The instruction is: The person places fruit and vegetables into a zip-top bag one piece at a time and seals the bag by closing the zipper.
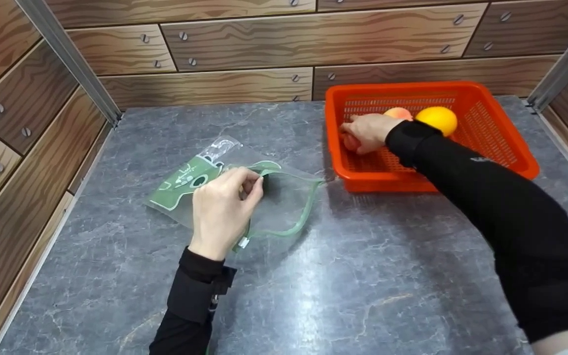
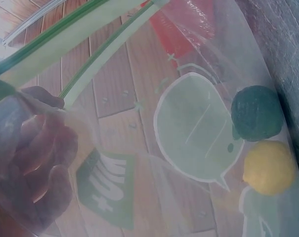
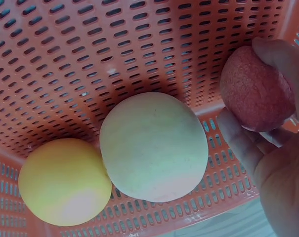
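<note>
My left hand pinches the mouth edge of a clear zip bag with green print and a white slider. The bag lies on the table, its mouth spread toward the basket. Through the film in the left wrist view show a dark green round fruit and a yellow lemon, side by side. My right hand reaches into the orange-red basket and grips a red, rough-skinned round fruit at its left end. Beside it are a pale peach and an orange.
The basket has slotted walls and stands at the back right of the grey marbled table. Wood-print panels close off the back and sides, with metal posts at the corners.
</note>
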Available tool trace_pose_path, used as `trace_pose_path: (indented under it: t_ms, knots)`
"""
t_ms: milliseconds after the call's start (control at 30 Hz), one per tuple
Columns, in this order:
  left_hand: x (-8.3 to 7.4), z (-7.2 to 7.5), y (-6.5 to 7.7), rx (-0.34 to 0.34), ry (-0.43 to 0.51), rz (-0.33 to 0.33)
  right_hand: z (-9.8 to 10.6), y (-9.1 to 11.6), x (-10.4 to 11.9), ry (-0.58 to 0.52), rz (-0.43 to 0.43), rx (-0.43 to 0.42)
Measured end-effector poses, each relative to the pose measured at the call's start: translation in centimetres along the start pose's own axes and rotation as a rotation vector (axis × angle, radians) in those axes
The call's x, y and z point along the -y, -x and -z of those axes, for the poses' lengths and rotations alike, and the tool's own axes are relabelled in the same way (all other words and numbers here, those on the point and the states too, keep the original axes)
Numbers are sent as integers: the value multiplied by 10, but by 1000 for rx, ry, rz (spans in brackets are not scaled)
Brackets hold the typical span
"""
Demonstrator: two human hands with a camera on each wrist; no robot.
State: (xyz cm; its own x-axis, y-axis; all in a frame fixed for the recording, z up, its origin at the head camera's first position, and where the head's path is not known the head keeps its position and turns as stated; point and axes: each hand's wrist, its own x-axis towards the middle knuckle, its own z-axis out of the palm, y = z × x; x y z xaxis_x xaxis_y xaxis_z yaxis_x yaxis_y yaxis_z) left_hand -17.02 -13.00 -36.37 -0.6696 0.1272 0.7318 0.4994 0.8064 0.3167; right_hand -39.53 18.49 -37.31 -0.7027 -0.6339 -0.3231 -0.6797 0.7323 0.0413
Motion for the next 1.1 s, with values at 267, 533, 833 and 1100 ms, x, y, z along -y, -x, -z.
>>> trace_pose_path:
  t_ms: [267,533,833,1100]
  knots:
    - [-1,1,-1,3,-4,-2,10,12,-3,-64,-136,83]
    - [-1,1,-1,7,9,3,28,29,-7,-77,-154,34]
    - [0,6,0,-10,-12,2,50,61,10,-90,-92,-201]
    - [-3,6,-1,-3,6,7,49,104,42,-186,-63,-448]
